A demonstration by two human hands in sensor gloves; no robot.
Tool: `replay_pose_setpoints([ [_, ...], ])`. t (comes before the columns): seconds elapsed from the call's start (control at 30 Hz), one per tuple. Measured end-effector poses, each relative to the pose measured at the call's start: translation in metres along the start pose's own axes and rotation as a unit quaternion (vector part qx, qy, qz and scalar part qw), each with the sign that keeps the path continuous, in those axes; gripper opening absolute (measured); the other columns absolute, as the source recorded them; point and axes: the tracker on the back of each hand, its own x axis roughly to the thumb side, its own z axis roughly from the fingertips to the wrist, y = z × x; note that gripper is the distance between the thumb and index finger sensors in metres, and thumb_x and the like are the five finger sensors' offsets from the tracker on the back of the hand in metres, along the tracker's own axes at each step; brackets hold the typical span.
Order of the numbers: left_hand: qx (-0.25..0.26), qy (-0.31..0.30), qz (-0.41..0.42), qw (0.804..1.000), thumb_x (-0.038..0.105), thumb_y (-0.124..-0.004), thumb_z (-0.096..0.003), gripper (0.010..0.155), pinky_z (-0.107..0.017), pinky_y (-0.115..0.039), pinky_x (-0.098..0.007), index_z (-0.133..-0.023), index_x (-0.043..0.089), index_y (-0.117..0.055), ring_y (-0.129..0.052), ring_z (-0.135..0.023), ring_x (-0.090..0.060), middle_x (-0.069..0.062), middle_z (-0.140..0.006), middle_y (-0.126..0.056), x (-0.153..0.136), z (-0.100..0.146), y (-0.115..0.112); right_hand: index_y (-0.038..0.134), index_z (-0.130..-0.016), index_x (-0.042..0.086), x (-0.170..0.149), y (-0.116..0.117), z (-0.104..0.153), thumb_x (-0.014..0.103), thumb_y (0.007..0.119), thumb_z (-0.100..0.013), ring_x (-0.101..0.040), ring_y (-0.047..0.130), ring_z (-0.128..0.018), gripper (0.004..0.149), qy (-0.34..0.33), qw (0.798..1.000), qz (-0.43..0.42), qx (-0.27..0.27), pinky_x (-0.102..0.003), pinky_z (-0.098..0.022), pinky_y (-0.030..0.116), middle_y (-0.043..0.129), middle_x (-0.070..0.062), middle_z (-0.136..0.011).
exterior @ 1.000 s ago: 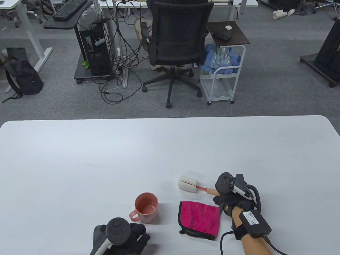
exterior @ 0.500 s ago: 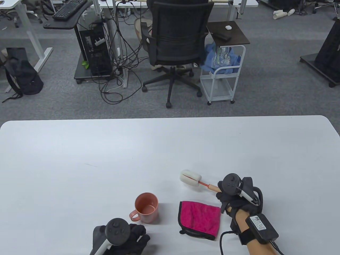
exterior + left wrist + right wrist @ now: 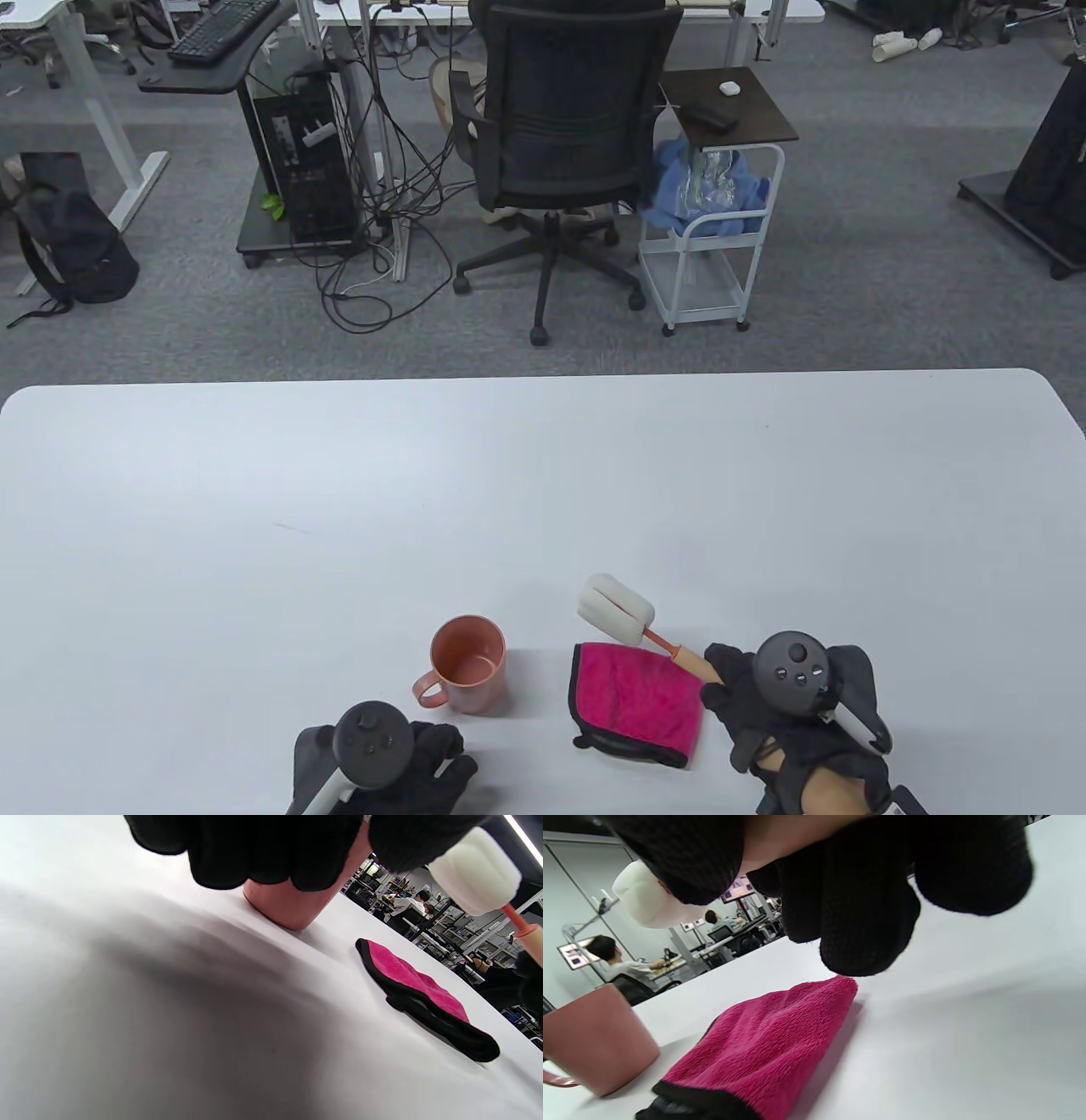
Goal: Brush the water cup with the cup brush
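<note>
Pink cup (image 3: 469,665) unheld; right hand (image 3: 789,722) grips brush (image 3: 632,620) right of it, left hand (image 3: 399,760) grip unclear. Cup may tip.

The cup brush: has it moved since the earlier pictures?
Yes. The cup brush, held by the right hand, has come toward the bottom edge; its handle now lies over the far corner of the pink cloth, which has not moved.

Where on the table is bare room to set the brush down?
The whole far half of the table, beyond the cup and brush, is bare, as is the left side past the left hand. It is crowded near the front: cup, pink cloth and right hand sit close together.
</note>
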Motion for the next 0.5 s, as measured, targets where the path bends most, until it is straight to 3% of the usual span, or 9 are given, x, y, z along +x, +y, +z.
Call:
replay_pose_setpoints([
  [0.17,0.005,0.018,-0.005,1.0,0.051,-0.072,-0.0448,0.055,-0.07,-0.057,-0.06,-0.091,0.022,-0.068,-0.072,-0.088,-0.04,-0.008,-0.097,-0.063,-0.003,0.002,0.002,0.06,-0.095,0.024,-0.004,0.003,0.006,0.044,0.074,-0.046,-0.026,0.1,-0.038,0.055,-0.004,0.999,-0.031,0.009,-0.045,-0.036,0.079,0.086,-0.013,-0.072],
  [0.27,0.05,0.046,-0.01,0.998,0.052,-0.075,-0.0439,0.056,-0.068,-0.061,-0.057,-0.09,0.023,-0.065,-0.075,-0.085,-0.037,-0.006,-0.094,-0.064,-0.008,0.008,0.01,0.06,-0.095,0.024,-0.006,0.002,0.009,0.044,0.074,-0.046,-0.026,0.1,-0.039,0.055,-0.009,0.999,-0.04,0.003,-0.045,-0.035,0.079,0.086,-0.013,-0.072],
  [0.37,0.12,0.085,-0.002,0.989,0.052,-0.08,-0.0421,0.066,-0.069,-0.058,-0.059,-0.094,0.02,-0.056,-0.071,-0.087,-0.039,-0.009,-0.097,-0.057,-0.011,0.016,0.025,0.06,-0.095,0.024,-0.007,0.004,0.011,0.044,0.074,-0.046,-0.026,0.1,-0.039,0.055,-0.017,0.998,-0.059,0.012,-0.045,-0.036,0.079,0.086,-0.013,-0.072],
  [0.5,0.134,0.123,-0.033,0.983,0.055,-0.082,-0.0406,0.081,-0.07,-0.058,-0.058,-0.101,0.017,-0.044,-0.065,-0.092,-0.04,-0.01,-0.102,-0.047,-0.003,0.016,0.039,0.06,-0.095,0.024,-0.006,0.002,0.01,0.045,0.074,-0.046,-0.026,0.1,-0.039,0.055,-0.025,0.997,-0.067,0.009,-0.045,-0.036,0.079,0.086,-0.013,-0.072],
])
